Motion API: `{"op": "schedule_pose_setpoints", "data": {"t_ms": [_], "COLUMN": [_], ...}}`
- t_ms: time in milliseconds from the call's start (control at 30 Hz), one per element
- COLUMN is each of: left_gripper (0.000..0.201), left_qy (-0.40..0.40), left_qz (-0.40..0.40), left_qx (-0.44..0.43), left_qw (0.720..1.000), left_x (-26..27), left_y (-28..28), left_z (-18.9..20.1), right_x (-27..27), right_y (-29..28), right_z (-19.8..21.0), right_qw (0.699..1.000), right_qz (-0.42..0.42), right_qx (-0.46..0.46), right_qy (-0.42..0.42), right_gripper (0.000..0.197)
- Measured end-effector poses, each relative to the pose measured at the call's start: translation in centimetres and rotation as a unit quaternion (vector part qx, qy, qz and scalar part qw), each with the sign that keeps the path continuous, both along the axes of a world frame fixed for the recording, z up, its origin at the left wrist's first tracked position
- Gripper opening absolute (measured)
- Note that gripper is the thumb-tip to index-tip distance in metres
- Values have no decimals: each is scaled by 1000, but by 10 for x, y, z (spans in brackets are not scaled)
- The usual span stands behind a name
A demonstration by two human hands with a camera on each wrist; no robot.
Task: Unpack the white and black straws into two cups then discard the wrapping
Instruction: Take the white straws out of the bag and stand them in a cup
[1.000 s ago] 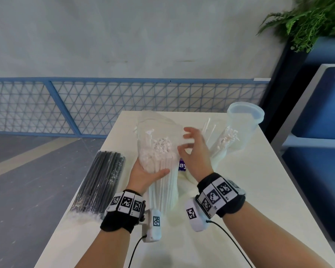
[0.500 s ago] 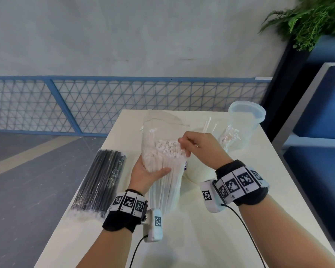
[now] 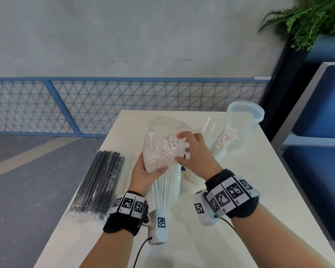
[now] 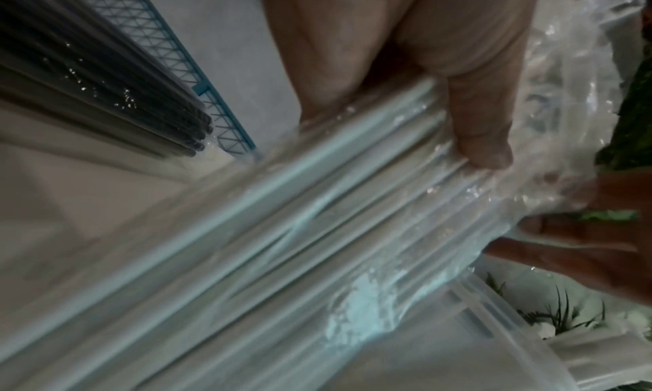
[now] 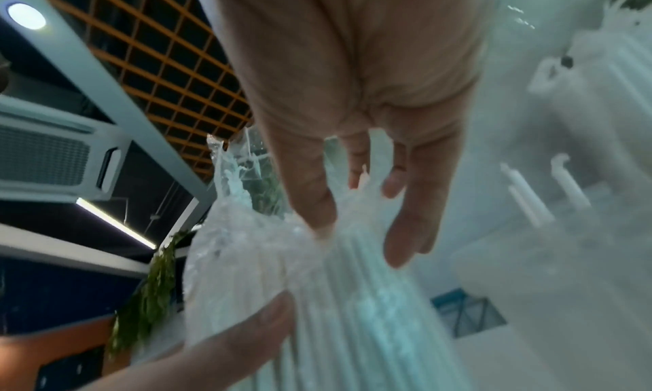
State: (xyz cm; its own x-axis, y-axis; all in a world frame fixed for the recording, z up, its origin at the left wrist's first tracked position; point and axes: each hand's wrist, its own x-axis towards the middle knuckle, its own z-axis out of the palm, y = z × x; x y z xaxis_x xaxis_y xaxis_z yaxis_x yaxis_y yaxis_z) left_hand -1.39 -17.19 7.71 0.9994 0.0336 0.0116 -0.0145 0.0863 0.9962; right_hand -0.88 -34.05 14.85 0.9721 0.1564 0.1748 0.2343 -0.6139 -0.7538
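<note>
My left hand [image 3: 146, 172] grips a clear bag of white straws [image 3: 163, 163] and holds it upright on the white table [image 3: 249, 190]. My right hand [image 3: 193, 149] is at the bag's open top, fingers over the straw ends and thumb on the front of the bundle, pinching the white straws. In the right wrist view the right hand [image 5: 360, 224] closes on the straws [image 5: 335, 299] through crinkled plastic. The left wrist view shows my left thumb [image 4: 483, 118] pressed across the wrapped straws [image 4: 317, 230]. A sealed pack of black straws [image 3: 101, 180] lies at the left.
A whitish cup [image 3: 196, 177] behind my right hand holds several white straws [image 3: 227, 136] leaning right. An empty translucent cup [image 3: 244, 126] stands at the back right. The table's left edge runs beside the black pack; a blue mesh railing [image 3: 85, 105] is beyond.
My right hand came from the bag's rim onto the straw tops and spread its thumb down the front of the bundle. The left hand kept its grip on the bag.
</note>
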Motion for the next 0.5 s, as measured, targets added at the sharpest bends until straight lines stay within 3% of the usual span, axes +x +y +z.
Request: {"op": "schedule_pose_setpoints", "data": {"t_ms": [200,300,400,500], "left_gripper": [77,77,75,75], "left_qy": [-11,-8,-5,2], "left_qz": [-50,-57,-55,-48], "left_qx": [34,40,48,48], "left_qw": [998,998,997,998], "left_x": [5,7,8,10], "left_y": [1,2,3,3], "left_z": [1,0,-2,-3], "right_x": [1,7,6,4], "right_y": [5,5,8,9], "right_z": [-13,-17,-15,-15], "right_qw": [994,996,995,995], "right_qz": [2,8,-23,-38], "right_qx": [73,-12,-93,-4], "right_qy": [75,88,11,-97], "right_gripper": [65,65,62,53]}}
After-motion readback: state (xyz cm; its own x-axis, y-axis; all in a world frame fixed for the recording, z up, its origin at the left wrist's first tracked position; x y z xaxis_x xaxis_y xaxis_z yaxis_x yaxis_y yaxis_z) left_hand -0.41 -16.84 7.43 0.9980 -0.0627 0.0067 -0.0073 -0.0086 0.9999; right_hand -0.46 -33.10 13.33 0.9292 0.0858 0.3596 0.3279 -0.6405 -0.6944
